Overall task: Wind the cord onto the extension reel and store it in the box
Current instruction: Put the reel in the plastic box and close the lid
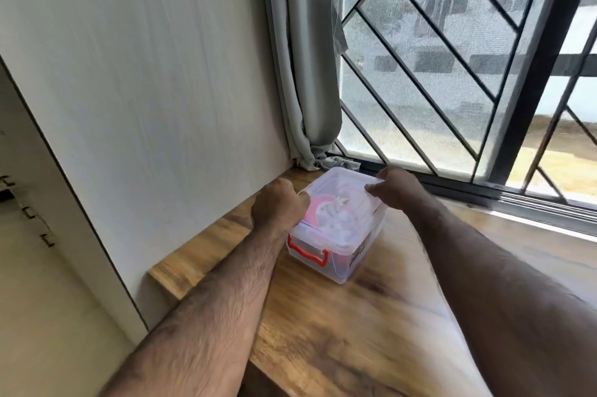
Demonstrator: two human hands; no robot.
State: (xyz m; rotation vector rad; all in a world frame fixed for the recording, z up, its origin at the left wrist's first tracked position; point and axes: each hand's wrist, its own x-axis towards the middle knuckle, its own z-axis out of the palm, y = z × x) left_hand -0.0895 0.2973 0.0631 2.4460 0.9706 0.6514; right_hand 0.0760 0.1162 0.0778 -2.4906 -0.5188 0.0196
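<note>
Your hands press on the lid [342, 199] of the clear box [336, 228] on the wooden table [323, 325], near the window [452, 73]. Your left hand [279, 204] is curled on its left edge; your right hand [395, 186] pinches the far rim. Inside the box, the reel [326, 212] shows red and white.

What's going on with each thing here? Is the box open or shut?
Box: lid on, standing on the wooden sill.
Reel: inside the box, seen blurred through the lid.
Red latch: looks down against the box's near end.
Left hand: pressing the lid's left edge.
Right hand: pressing the lid's far right edge.
Curtain: bunched in the corner.
</note>
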